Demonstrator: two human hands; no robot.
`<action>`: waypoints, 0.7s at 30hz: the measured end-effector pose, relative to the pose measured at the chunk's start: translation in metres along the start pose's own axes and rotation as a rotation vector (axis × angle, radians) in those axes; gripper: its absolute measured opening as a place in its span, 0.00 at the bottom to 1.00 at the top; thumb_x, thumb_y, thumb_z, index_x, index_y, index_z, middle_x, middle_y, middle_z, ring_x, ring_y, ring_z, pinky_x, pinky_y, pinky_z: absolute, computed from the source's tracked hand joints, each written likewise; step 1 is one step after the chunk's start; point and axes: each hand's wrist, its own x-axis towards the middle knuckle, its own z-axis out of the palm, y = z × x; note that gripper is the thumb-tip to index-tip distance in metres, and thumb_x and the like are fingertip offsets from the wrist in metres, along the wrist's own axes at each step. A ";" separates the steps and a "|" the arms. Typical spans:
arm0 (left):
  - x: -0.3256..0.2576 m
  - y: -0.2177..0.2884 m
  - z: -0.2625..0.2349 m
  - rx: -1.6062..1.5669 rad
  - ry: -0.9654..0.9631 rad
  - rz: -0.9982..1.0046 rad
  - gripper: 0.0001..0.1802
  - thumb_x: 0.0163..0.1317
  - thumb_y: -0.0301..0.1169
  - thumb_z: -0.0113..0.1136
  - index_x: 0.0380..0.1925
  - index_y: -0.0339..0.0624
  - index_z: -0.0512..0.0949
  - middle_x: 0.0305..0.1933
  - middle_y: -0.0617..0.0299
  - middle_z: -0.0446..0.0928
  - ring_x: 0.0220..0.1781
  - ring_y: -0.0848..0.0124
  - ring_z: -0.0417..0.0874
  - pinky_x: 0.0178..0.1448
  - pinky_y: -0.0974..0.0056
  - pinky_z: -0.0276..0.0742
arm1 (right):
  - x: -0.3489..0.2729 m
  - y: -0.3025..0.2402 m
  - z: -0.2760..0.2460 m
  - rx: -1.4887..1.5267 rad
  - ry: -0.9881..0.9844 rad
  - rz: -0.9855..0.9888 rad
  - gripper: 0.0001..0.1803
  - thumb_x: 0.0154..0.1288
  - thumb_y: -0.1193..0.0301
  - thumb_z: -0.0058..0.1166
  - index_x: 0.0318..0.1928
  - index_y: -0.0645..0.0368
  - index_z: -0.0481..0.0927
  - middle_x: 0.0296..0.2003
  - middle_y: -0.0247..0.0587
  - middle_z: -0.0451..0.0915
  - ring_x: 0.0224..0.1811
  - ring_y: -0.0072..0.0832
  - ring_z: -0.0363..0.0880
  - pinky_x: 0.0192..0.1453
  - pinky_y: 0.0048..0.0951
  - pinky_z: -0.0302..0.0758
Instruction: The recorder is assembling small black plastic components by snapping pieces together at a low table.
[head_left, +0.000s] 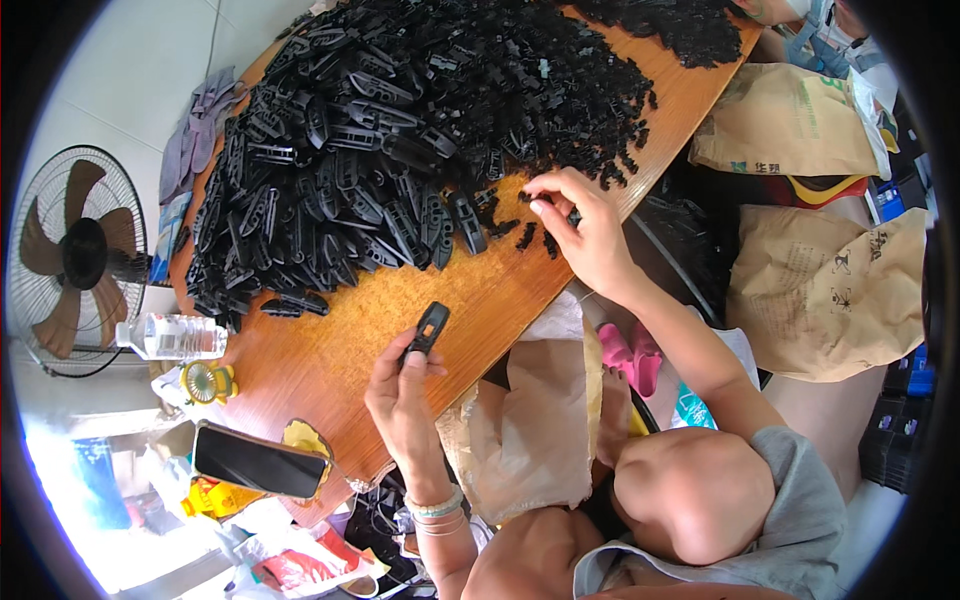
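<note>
A fan [78, 262] stands far left on the floor. A clear water bottle [172, 336] and a dark phone [258, 461] lie at the near edge of the wooden bench [330, 350]. A big pile of black plastic parts [400, 140] fills its far half; the near part is bare wood. The left hand [402, 398] holds one black part [429, 328] up. The right hand [580, 225] pinches a small black piece [573, 215] by the pile. Brown paper sacks [825, 290] sit on the right, one open brown bag [535, 420] below the bench edge.
</note>
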 end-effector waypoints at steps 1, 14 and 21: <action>-0.003 0.000 0.002 0.007 0.005 0.001 0.13 0.61 0.21 0.52 0.46 0.27 0.73 0.37 0.53 0.77 0.34 0.72 0.78 0.39 0.70 0.74 | -0.006 -0.002 0.006 0.008 -0.002 0.001 0.10 0.59 0.83 0.50 0.42 0.63 0.76 0.36 0.40 0.77 0.34 0.28 0.78 0.34 0.26 0.74; -0.022 0.017 0.014 0.050 -0.097 -0.095 0.13 0.57 0.15 0.55 0.43 0.30 0.68 0.34 0.53 0.78 0.31 0.70 0.81 0.35 0.71 0.79 | -0.044 -0.055 0.032 0.429 -0.404 -0.096 0.09 0.51 0.80 0.62 0.35 0.61 0.83 0.30 0.34 0.75 0.33 0.26 0.74 0.35 0.24 0.70; -0.021 0.022 0.015 -0.035 -0.133 -0.128 0.13 0.60 0.15 0.51 0.44 0.29 0.64 0.37 0.45 0.78 0.37 0.61 0.84 0.41 0.65 0.82 | -0.049 -0.050 0.039 0.207 -0.223 -0.348 0.09 0.48 0.81 0.62 0.32 0.60 0.81 0.30 0.34 0.73 0.31 0.30 0.72 0.33 0.28 0.68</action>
